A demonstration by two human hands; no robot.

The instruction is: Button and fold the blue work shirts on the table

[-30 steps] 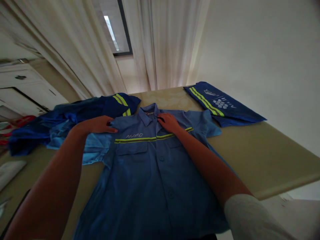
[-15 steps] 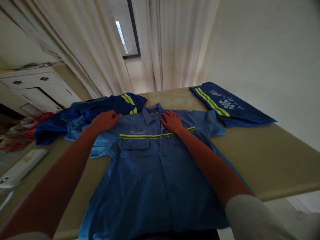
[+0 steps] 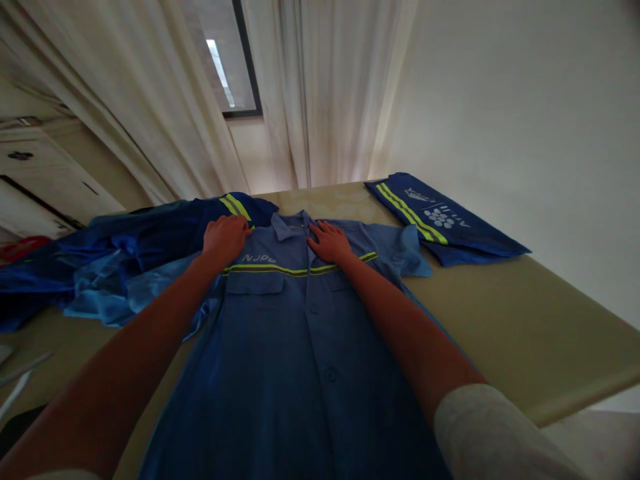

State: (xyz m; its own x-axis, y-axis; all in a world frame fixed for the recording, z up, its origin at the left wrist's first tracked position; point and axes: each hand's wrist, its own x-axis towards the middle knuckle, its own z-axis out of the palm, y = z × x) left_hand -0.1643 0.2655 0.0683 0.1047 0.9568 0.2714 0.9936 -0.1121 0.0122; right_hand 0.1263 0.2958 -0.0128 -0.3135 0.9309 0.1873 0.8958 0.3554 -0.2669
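Note:
A blue short-sleeved work shirt (image 3: pixel 270 333) with a yellow-and-grey stripe lies front up on the table, its collar at the far end. My left hand (image 3: pixel 227 237) is closed on the shirt at the shoulder left of the collar, fingers curled into the cloth. Just right of the collar, my right hand (image 3: pixel 330 241) rests flat on the shirt with its fingers stretched out. The left sleeve is partly hidden behind my left forearm; the right sleeve (image 3: pixel 413 250) lies spread out.
Darker blue garments (image 3: pixel 150 230) with yellow stripes and a crumpled clear plastic bag (image 3: pixel 105 283) lie left on the table (image 3: pixel 500 320). A folded dark blue garment (image 3: pixel 435 217) with printed logos sits at the back right. Curtains (image 3: pixel 340 87) and a wall stand behind.
My left hand has moved inward along the shoulder towards the collar, and the left sleeve has shifted with it. My right hand stays by the collar. The view has turned slightly to the right.

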